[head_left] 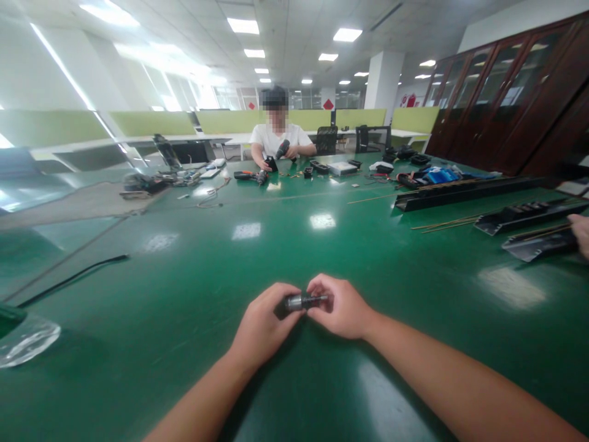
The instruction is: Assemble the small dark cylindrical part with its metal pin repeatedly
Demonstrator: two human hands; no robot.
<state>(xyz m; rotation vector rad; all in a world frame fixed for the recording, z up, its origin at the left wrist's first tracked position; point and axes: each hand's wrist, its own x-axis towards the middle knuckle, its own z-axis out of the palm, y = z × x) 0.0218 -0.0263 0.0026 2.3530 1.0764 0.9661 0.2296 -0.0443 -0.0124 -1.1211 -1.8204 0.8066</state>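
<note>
Left grip (262, 320) clasps the cylinder (294, 302), right grip (346, 310) its slim end (318, 299), apparently adjusting; the next move needs steadiness

Ceiling lights (243, 26) glow at top; dark wooden cabinets (496, 101) stand upper right; lime partitions (225, 119) cross the upper middle.

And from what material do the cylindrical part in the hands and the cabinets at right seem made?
Cylindrical part: probably metal in its middle, given the silvery shine; dark portions could be plastic.
Cabinets: perhaps wood, from the glossy reddish-brown surface; reflective panes suggest glass.
</note>
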